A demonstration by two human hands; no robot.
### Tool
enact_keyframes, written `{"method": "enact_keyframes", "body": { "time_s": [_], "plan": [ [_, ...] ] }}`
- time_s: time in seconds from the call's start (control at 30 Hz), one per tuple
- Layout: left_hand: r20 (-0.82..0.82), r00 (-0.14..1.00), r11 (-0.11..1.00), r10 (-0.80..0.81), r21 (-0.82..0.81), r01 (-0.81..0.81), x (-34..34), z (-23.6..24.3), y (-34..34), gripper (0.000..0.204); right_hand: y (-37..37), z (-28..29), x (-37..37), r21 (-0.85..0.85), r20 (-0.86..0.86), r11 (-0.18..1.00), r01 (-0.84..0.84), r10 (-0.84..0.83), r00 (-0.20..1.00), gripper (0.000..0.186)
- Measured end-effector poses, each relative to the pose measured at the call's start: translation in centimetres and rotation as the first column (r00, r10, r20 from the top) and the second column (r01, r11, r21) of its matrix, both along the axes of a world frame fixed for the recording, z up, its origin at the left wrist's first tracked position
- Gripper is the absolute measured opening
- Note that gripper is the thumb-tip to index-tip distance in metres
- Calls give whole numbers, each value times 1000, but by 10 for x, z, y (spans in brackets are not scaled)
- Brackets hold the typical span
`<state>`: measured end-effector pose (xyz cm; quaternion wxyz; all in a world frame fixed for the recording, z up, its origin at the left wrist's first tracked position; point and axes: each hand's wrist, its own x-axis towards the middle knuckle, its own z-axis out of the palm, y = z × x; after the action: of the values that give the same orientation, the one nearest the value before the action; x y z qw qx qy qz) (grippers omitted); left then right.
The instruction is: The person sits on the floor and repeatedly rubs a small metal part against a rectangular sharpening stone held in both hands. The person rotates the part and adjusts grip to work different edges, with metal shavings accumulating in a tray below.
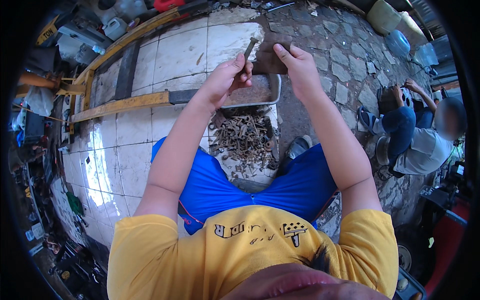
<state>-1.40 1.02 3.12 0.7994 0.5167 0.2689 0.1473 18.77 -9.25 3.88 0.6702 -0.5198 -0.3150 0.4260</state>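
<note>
My left hand (227, 80) is closed on a long rusty bolt (250, 48), its head pointing up and away from me. My right hand (301, 67) pinches a dark brown, flat piece (270, 56) that looks like a worn cloth or sandpaper; which of the two I cannot tell. That piece reaches across to the fingers of my left hand. Below both hands is a shallow metal tray (278, 85) with a pale rim. Nearer to me, between my feet, lies a heap of rusty bolts, nuts and washers (245, 135).
A yellow and black metal frame (122, 107) stands on the white tiles at left. Stone paving (345, 65) runs along the right. There a seated person (420, 135) handles a dark machine part (387, 99). Plastic containers (397, 42) stand at the far right.
</note>
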Motion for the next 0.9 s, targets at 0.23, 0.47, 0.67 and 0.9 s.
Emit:
{"method": "enact_keyframes", "body": {
  "time_s": [0.23,0.47,0.67,0.9],
  "plan": [
    [-100,986,960,-135,231,155,8,-16,-4,57,-1,3,-18,-152,116,970,-192,210,971,27],
    [-253,955,827,-156,494,266,8,-16,-7,63,-1,-2,-21,-175,106,967,-187,207,972,21],
    [-358,933,794,-26,560,237,2,5,-3,66,2,-5,-13,-168,53,966,-194,206,977,25],
    [-287,923,657,255,752,52,0,-1,8,50,0,-4,-8,-313,596,942,-120,293,747,30]
  ]
}}
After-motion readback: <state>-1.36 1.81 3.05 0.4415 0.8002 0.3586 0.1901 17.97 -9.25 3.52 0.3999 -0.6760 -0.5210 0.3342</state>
